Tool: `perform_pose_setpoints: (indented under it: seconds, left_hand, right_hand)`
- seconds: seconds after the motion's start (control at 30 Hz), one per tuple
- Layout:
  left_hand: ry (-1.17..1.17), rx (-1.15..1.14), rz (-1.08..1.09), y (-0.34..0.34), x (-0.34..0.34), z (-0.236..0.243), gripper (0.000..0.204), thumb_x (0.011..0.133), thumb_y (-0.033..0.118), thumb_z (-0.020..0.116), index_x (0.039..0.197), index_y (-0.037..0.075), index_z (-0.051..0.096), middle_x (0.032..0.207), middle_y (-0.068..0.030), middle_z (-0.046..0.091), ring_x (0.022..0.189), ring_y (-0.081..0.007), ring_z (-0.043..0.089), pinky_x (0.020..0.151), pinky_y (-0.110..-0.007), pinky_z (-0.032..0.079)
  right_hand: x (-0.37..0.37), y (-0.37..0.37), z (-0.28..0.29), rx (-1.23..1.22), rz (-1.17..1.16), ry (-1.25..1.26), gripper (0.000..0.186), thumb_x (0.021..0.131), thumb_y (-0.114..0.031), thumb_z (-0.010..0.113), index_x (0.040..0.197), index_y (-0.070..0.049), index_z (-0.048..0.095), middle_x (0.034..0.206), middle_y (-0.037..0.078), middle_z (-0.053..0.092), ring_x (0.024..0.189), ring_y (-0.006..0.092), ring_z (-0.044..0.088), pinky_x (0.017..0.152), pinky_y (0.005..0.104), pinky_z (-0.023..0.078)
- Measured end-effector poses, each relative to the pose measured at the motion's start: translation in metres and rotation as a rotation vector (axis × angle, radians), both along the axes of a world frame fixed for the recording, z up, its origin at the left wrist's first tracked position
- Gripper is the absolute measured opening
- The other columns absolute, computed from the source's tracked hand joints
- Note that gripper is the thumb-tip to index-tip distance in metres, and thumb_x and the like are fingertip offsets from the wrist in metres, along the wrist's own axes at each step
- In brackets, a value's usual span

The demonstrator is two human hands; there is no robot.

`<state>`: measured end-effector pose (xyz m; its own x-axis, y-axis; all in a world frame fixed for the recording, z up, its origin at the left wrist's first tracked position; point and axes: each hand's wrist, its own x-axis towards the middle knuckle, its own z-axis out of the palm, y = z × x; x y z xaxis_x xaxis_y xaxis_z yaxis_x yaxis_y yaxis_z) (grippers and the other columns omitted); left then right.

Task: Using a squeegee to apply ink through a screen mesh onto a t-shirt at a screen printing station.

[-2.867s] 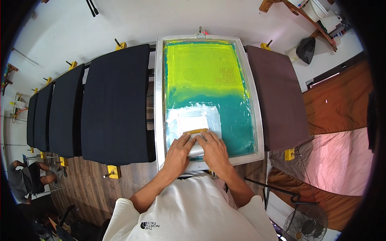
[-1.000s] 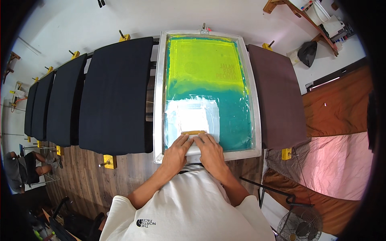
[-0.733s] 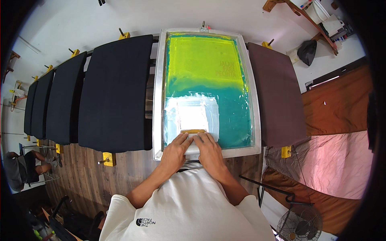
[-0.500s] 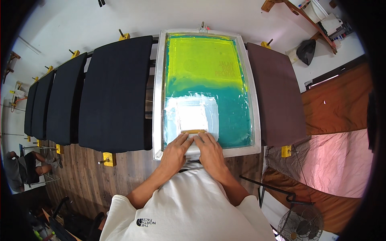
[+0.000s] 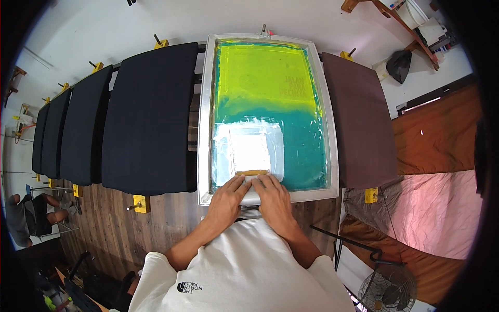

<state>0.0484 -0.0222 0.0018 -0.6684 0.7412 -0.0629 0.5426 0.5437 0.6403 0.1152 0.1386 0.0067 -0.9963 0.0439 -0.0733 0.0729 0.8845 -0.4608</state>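
Note:
My left hand (image 5: 224, 200) and right hand (image 5: 275, 200) are side by side, fingers wrapped over a squeegee (image 5: 251, 172) with an amber blade, at the near end of a screen-printing screen (image 5: 330, 156). The screen has an aluminium frame and teal mesh, bright yellow-green over its far half. A patch of white ink (image 5: 249, 143) lies just beyond the blade. My fingers hide most of the squeegee's handle.
Black padded platens (image 5: 145, 119) line the left; a maroon one (image 5: 361, 125) sits right. Yellow brackets (image 5: 141, 203) support them. A seated person (image 5: 39, 218) is at far left. A fan (image 5: 387, 288) stands lower right; brown and pink sheets (image 5: 431, 208) lie beside it.
Both hands have drawn the squeegee a little toward me, closer to the screen's near edge. The view has shifted slightly, so the screen sits higher in the picture.

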Motion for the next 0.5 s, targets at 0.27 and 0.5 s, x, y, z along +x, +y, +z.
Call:
perform_pose_setpoints:
  seconds: [0.27,0.5]
  left_hand:
    - [-0.066,-0.009,-0.016,0.0,-0.004,-0.002,0.067,0.066,-0.013,0.063,0.132,-0.002,0.058,0.134,-0.0265,0.058,0.126,-0.0403,0.055,0.104,-0.046,0.048]
    - [-0.155,-0.07,-0.102,0.011,-0.041,0.024,0.052,0.069,-0.009,0.061,0.121,-0.002,0.064,0.121,-0.0249,0.066,0.103,-0.0411,0.066,0.092,-0.045,0.054]
  right_hand:
    - [-0.002,0.002,0.005,-0.02,-0.008,0.044,0.036,0.08,0.007,0.058,0.115,0.003,0.066,0.122,0.021,0.063,0.122,0.0383,0.057,0.094,0.046,0.052]
    - [-0.033,0.021,0.017,-0.137,-0.005,-0.125,0.044,0.068,0.013,0.06,0.11,-0.001,0.068,0.11,0.017,0.067,0.106,0.0373,0.063,0.09,0.0454,0.051]
